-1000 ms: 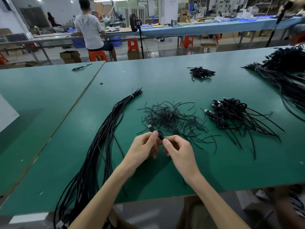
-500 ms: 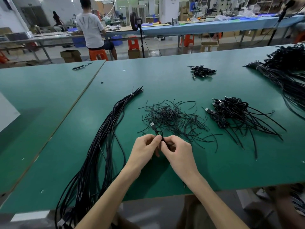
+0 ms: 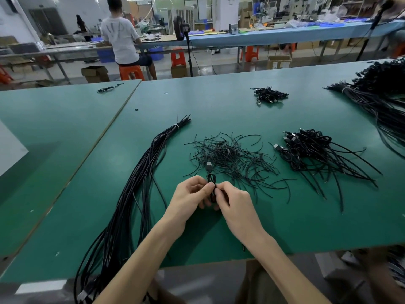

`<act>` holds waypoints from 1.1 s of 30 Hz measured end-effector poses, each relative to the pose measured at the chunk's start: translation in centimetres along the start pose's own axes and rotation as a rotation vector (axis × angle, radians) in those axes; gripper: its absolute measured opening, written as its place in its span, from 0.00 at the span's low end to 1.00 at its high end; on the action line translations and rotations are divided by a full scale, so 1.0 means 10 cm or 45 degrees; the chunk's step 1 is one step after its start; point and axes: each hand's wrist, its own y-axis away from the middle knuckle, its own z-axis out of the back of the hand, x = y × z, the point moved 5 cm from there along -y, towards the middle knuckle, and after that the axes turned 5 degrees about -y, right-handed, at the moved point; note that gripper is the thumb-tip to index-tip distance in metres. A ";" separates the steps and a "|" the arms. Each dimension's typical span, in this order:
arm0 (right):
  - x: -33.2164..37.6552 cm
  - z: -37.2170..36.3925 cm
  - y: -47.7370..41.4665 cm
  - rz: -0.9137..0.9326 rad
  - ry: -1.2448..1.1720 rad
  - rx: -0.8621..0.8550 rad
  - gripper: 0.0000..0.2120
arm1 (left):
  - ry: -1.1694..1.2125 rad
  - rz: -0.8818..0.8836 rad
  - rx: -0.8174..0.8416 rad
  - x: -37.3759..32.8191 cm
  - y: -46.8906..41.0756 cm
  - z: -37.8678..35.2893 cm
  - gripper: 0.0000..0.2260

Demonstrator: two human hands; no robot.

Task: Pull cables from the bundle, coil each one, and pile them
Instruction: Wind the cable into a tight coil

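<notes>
Hands meet over the green table's near edge: left hand and right hand both pinch one small coiled cable, its plug pointing away. To the left lies the long tied bundle. Beyond the hands, loose black ties lie scattered, and right of them sits the pile of coiled cables.

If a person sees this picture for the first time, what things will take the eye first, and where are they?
First the two hands at the centre: the left hand and right hand pinch a small coiled cable between them. A long black bundle runs down the left of the green table, and a pile of coiled cables lies to the right.
</notes>
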 end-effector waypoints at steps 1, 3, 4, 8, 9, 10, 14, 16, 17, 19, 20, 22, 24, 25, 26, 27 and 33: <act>0.00 0.00 0.00 0.003 -0.004 0.002 0.08 | 0.021 0.007 0.021 0.00 -0.01 0.01 0.06; 0.00 -0.01 0.00 0.011 -0.001 0.009 0.08 | 0.053 0.022 0.044 0.01 -0.02 0.03 0.06; -0.01 -0.01 0.00 0.013 -0.004 0.017 0.09 | 0.064 0.028 0.046 0.01 -0.02 0.04 0.06; 0.01 -0.05 0.01 0.023 -0.028 0.084 0.11 | 0.107 0.046 0.041 0.01 -0.02 0.05 0.11; 0.01 -0.06 0.01 0.019 -0.031 0.106 0.11 | 0.119 0.065 0.038 0.01 -0.02 0.05 0.12; 0.00 -0.07 0.02 0.011 -0.025 0.121 0.10 | 0.125 0.086 0.036 0.01 -0.02 0.06 0.12; -0.03 -0.07 0.02 -0.021 -0.023 0.105 0.08 | 0.083 0.108 0.074 -0.01 -0.03 0.05 0.13; -0.03 -0.05 0.01 -0.040 -0.066 0.076 0.06 | 0.039 0.083 0.087 -0.03 -0.03 0.03 0.15; -0.03 -0.04 0.01 -0.049 -0.087 0.060 0.05 | 0.016 0.069 0.088 -0.04 -0.03 0.02 0.16; -0.03 -0.02 0.01 -0.063 -0.097 0.029 0.05 | -0.043 0.037 0.078 -0.05 -0.03 0.00 0.15; -0.03 -0.02 0.01 -0.065 -0.078 0.019 0.05 | -0.079 0.019 0.069 -0.05 -0.03 -0.01 0.14; -0.04 -0.02 0.01 -0.050 -0.017 0.015 0.06 | -0.141 -0.020 0.053 -0.05 -0.02 -0.03 0.10; -0.03 -0.04 0.01 -0.032 0.021 0.035 0.08 | -0.166 -0.052 0.050 -0.05 -0.01 -0.02 0.09; -0.03 -0.04 0.01 -0.023 0.021 0.045 0.09 | -0.162 -0.060 0.049 -0.04 0.00 -0.01 0.09; -0.02 -0.05 0.01 -0.017 0.011 0.054 0.09 | -0.152 -0.063 0.047 -0.04 0.00 0.01 0.08; -0.02 -0.05 0.01 -0.013 -0.006 0.061 0.10 | -0.140 -0.060 0.042 -0.04 0.00 0.02 0.08; 0.01 0.00 0.00 0.009 -0.243 0.082 0.09 | -0.050 -0.077 -0.020 -0.05 0.01 0.02 0.10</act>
